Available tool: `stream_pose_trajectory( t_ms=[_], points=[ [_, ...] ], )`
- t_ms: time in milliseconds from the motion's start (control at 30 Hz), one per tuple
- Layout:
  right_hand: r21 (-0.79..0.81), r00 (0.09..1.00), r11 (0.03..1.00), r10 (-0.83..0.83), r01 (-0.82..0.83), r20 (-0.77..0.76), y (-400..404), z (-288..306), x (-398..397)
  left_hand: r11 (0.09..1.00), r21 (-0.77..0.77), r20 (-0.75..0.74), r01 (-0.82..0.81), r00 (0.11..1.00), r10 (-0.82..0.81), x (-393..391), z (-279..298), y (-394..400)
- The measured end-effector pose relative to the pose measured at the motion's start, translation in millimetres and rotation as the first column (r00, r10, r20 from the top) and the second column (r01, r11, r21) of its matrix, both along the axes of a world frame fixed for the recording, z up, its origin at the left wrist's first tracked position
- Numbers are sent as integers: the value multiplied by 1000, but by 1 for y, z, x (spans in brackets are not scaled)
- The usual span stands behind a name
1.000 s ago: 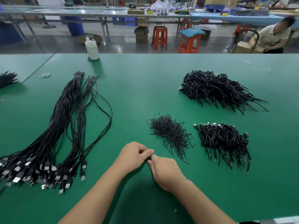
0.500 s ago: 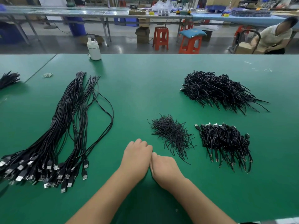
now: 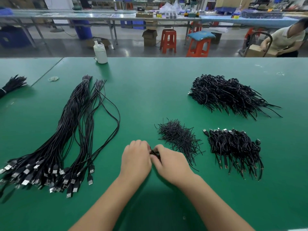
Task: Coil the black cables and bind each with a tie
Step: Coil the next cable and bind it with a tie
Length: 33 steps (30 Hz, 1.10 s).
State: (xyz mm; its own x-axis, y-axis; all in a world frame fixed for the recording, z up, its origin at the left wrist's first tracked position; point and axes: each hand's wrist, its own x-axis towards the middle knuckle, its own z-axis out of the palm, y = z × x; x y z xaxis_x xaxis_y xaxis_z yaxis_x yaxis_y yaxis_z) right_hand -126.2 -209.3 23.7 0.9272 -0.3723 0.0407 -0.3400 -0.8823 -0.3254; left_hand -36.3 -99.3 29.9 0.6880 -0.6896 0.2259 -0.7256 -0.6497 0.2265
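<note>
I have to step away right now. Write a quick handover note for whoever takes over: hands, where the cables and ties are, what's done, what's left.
Hands: left hand and right hand meet at the near centre of the green table, both pinching a small black cable coil; it is mostly hidden, so I cannot tell if its tie is on.
Ties: loose pile of ties just beyond the right hand.
Done: row of coiled cables to the right, and a larger heap further back.
Left: long bundle of uncoiled cables on the left, plugs toward you.
</note>
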Motion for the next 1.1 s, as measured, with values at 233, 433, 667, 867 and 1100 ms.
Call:
stream_pose_trajectory(
  t_ms=[233,433,667,867,1100],
  points=[
    [982,907,178,-401,-63,131,-15,22,-4,883,-296,-558,-364,816,149,27,10,10],
    [775,926,628,-249,-70,286,4,14,1,872,-371,-655,-320,756,-1,9,14,2],
    [893,900,449,-375,-35,223,-4,20,5,952,-301,-153,58,982,-109,-6,25,8],
    [981,917,157,-364,-113,164,-6,21,4,929,-274,94,248,968,-231,-4,20,13],
    [940,936,315,-272,-132,222,-13,14,0,905,-411,-464,-108,879,-106,6,19,13]
  ],
)
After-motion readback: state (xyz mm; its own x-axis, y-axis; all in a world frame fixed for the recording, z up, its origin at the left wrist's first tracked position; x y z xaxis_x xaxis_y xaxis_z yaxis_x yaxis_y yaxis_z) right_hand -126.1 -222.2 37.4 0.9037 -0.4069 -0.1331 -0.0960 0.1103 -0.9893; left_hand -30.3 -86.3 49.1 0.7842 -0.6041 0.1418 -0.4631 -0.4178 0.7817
